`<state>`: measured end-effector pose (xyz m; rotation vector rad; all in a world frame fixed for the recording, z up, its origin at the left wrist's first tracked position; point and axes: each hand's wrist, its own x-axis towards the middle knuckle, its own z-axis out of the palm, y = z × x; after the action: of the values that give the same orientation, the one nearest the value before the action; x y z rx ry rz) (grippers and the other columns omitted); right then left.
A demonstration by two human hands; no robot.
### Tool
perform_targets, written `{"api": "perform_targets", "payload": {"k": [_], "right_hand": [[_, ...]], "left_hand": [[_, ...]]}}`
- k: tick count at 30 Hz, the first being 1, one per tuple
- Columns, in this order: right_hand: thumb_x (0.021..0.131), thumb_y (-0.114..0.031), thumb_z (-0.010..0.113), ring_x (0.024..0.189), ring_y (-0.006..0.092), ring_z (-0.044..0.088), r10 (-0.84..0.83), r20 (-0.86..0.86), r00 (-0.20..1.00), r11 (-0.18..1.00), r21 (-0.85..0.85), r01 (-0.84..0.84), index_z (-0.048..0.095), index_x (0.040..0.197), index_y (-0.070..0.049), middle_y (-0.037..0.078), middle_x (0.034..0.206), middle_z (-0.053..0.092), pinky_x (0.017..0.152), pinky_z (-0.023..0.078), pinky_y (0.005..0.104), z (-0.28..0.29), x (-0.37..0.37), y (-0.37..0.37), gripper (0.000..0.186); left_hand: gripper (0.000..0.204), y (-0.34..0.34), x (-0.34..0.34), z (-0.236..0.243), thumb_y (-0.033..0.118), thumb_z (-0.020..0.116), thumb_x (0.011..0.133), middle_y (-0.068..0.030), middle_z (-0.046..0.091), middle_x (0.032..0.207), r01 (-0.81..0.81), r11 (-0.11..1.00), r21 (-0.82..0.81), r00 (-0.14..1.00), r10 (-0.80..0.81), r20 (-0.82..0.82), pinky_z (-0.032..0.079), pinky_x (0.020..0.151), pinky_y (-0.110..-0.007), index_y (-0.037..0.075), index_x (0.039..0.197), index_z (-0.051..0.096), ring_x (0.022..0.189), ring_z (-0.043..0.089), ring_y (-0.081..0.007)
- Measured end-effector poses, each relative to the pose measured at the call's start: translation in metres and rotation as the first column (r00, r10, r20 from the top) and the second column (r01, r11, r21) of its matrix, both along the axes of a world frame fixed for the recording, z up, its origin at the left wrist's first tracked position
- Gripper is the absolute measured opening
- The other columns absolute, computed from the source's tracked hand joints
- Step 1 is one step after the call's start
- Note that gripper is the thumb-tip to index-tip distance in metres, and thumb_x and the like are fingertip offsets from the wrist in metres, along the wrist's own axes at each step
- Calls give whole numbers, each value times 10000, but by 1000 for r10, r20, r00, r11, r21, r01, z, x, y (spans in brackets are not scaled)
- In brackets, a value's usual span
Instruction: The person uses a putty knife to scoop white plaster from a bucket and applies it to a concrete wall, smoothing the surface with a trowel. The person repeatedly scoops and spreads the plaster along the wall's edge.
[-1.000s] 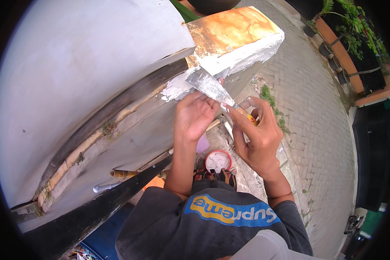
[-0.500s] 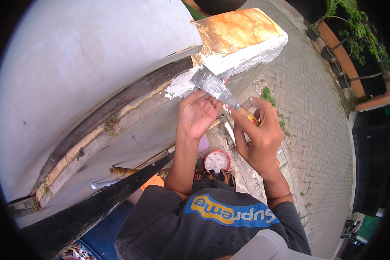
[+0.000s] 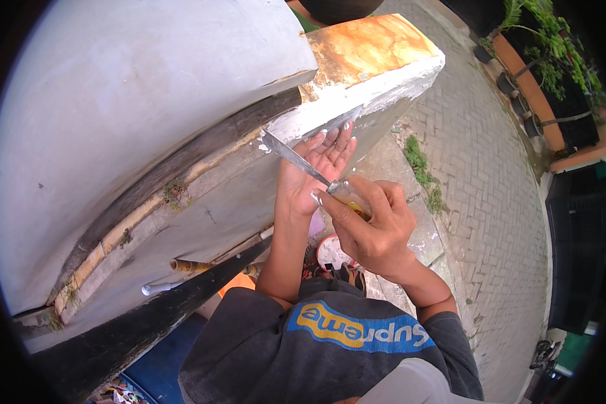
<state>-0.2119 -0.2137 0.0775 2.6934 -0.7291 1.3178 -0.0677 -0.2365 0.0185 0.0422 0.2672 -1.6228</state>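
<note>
My right hand (image 3: 374, 225) grips a putty knife by its yellow handle (image 3: 353, 205); the long steel blade (image 3: 295, 156) is seen nearly edge-on, its tip at the left end of white putty (image 3: 363, 94) smeared along the ledge's side. My left hand (image 3: 310, 172) is palm up behind the blade, fingers apart and raised to the lower edge of the putty; whether the fingertips touch it I cannot tell. The orange-stained ledge top (image 3: 367, 44) lies above. A red-rimmed tub of white paste (image 3: 330, 250) sits below, partly hidden by my right arm.
A grey curved wall (image 3: 135, 87) fills the left, with poles (image 3: 188, 264) and a black beam (image 3: 108, 343) below. A paved lane (image 3: 485, 202) runs on the right, lined by potted plants (image 3: 522, 101) and a black gate (image 3: 576, 249). A dark pot (image 3: 333, 8) stands at the top.
My right hand and the knife have moved left and down, and the blade has turned from face-on to edge-on. My left fingers have shifted up and right.
</note>
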Motion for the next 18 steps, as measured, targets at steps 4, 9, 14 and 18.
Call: {"api": "perform_targets", "payload": {"k": [4,9,14,18], "right_hand": [[513,-66,722,743,191,511,-1,-36,999,999,-34,0,748,925,-198,-7,998,614,583,449,258,-5,5,-2,433],[509,-73,709,725,178,505,-18,-53,998,996,-85,13,747,920,-182,-32,1010,628,602,447,255,-2,2,-12,427],[532,-97,697,712,170,502,3,-63,998,990,-140,-12,739,917,-167,-34,1027,633,580,441,254,2,-2,-15,394],[486,-85,700,703,165,502,53,-105,993,989,-134,-67,745,902,-189,-47,987,636,593,445,255,2,1,-11,431]], "left_hand": [[217,0,3,-2,1,519,891,-241,528,1175,30,999,-35,1000,-30,-1,352,1106,-462,-127,1058,472,1249,460,-325],[290,-1,3,-7,36,522,894,-267,462,1278,9,998,-64,1000,-8,18,283,1142,-444,-153,1103,455,1300,395,-301],[293,1,2,-5,34,514,895,-275,439,1302,0,1000,-28,1000,0,21,278,1144,-442,-153,1111,448,1301,393,-302],[298,1,1,-5,26,511,891,-274,432,1311,9,998,-64,999,-7,36,280,1145,-438,-148,1124,444,1301,393,-304]]}}
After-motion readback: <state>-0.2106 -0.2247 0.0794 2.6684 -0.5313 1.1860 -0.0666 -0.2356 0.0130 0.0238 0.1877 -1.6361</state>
